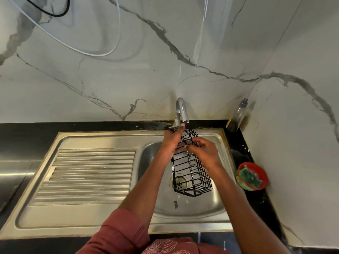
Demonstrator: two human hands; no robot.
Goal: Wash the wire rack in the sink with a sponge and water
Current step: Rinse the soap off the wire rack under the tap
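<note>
One wire rack [192, 173] stands in the sink [201, 204]; the left hand [172, 142] and right hand [205, 153] grip its top under one tap [181, 110].

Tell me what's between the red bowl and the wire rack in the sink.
In the head view, the right hand and its forearm cross between the red bowl and the wire rack, along with the sink rim and some black counter.
</note>
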